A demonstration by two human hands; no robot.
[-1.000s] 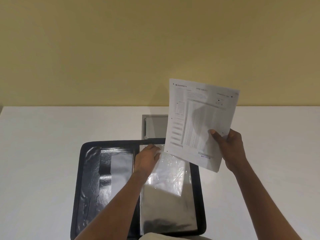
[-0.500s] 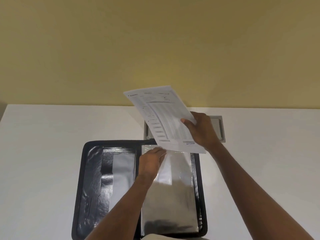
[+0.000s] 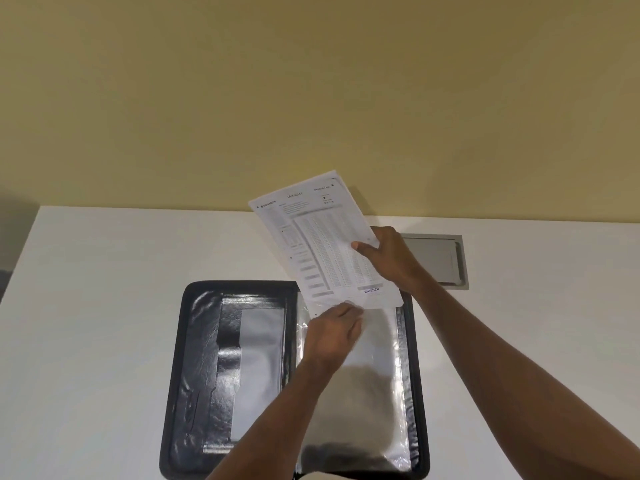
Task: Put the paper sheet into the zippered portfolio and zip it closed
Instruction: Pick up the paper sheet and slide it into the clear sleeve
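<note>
A black zippered portfolio point(image 3: 201, 358) lies open on the white table, its right half filled with clear plastic sleeves point(image 3: 377, 393). My right hand point(image 3: 389, 259) grips a printed paper sheet point(image 3: 318, 244) by its right edge, tilted, with its lower edge at the top of the sleeves. My left hand point(image 3: 334, 336) pinches the top edge of a plastic sleeve just under the sheet's bottom edge. Whether the sheet's edge has entered the sleeve is hidden by my fingers.
A grey rectangular hatch plate point(image 3: 436, 259) is set into the white table point(image 3: 86, 323) behind the portfolio, partly hidden by my right hand. A yellow wall point(image 3: 311, 98) rises behind the table's far edge.
My right hand has brought the sheet leftwards and down from the air to the top of the sleeves. My left hand has stayed at the sleeve's top edge.
</note>
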